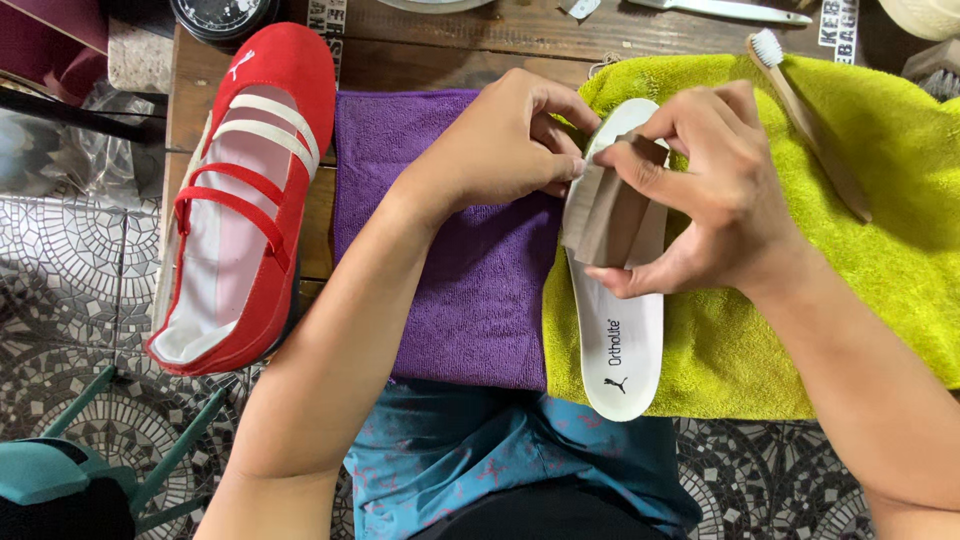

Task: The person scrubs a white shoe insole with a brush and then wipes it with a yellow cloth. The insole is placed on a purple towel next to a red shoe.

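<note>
A white shoe insole lies lengthwise on a yellow-green towel, heel end toward me. My right hand presses a folded brown-grey cloth onto the insole's front half. My left hand pinches the toe end of the insole with its fingertips. A purple cloth lies under my left wrist. The red strapped shoe rests at the left on the wooden table, apart from both hands.
A wooden-handled brush lies on the towel's far right. A white tool and a dark round tin sit at the table's back edge. A teal stool stands on the patterned floor at lower left.
</note>
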